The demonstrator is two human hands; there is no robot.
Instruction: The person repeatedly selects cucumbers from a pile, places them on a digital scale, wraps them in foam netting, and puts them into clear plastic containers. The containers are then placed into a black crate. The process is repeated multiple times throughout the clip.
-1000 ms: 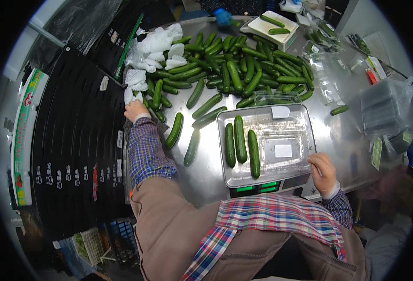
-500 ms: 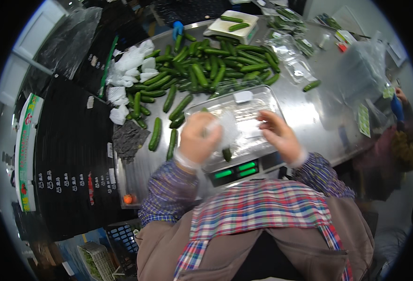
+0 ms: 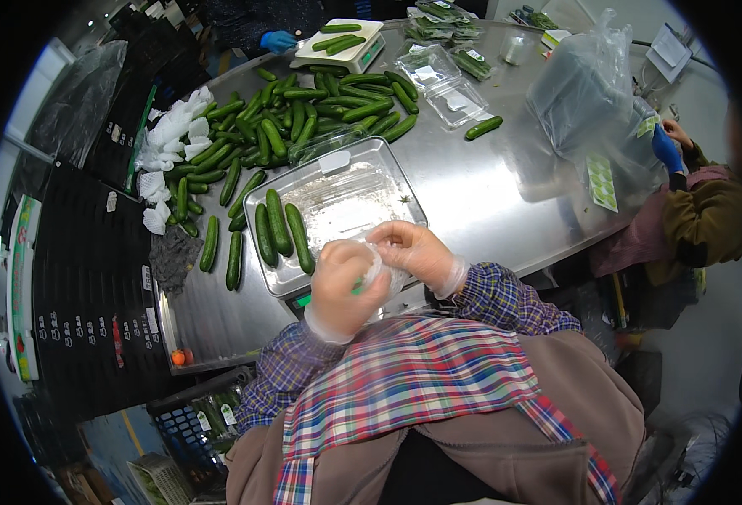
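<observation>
My left hand point(image 3: 344, 282), in a clear glove, is curled and blurred over the near edge of a metal weighing tray point(image 3: 409, 189). My right hand point(image 3: 417, 252), gloved too, pinches beside it. Between them is a whitish, translucent wad point(image 3: 375, 271), which both hands grip; its kind is not clear. Three cucumbers point(image 3: 278, 222) lie side by side on the tray's left part, just beyond my left hand. A white label point(image 3: 334, 162) is at the tray's far side. The scale's green display point(image 3: 303, 300) is mostly hidden by my left hand.
Beyond the tray is a big cucumber pile point(image 3: 304, 109), with white foam netting point(image 3: 169, 135) to its left. A second scale point(image 3: 346, 46) and clear clamshell boxes point(image 3: 447, 88) stand farther back. At right, a co-worker's blue-gloved hand point(image 3: 665, 147) is near plastic-wrapped trays point(image 3: 581, 93).
My hands have come together at the tray's near edge; before, they were apart over it. Three cucumbers on the tray now show plainly. My view has shifted to the right.
</observation>
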